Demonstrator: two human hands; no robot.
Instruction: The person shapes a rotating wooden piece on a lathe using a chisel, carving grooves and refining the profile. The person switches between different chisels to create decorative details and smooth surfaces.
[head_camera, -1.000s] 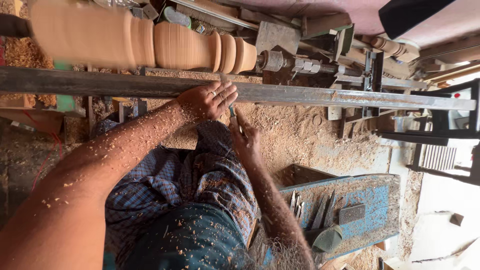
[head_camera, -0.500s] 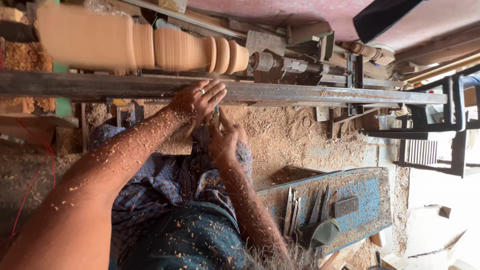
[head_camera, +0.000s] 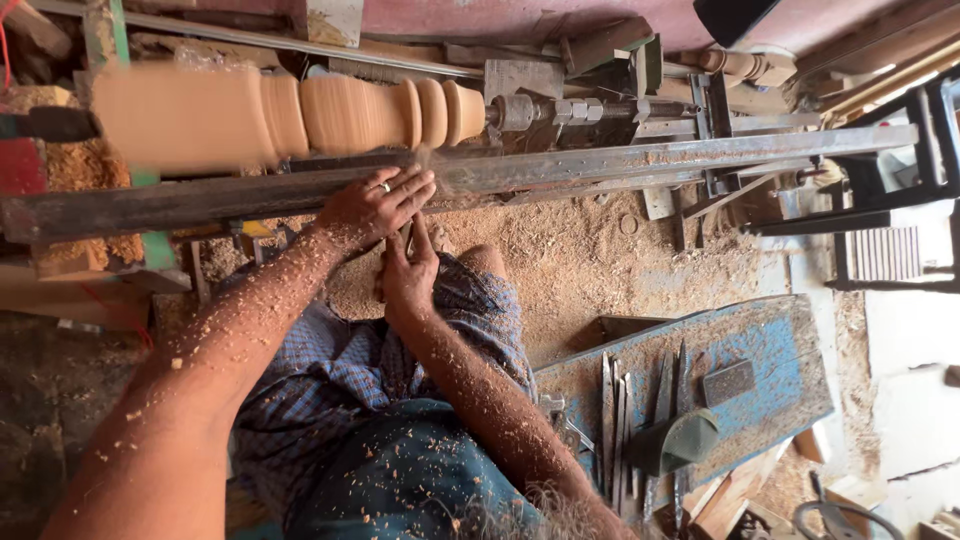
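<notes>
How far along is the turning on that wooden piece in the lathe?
Done: beads and coves are cut into the right part of the wooden spindle, and shavings cover the floor. In hand: the left hand rests on the metal rail while the right hand holds a tool, mostly hidden, up to the wood. Left: the thick left section looks plain.

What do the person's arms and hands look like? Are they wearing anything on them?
Both arms are bare, with no sleeves and no gloves. Little wood chips and sawdust are stuck all over the forearms. The left hand wears a ring on one finger. The right hand has nothing on it that shows. Both hands look dusty from the shavings.
</notes>
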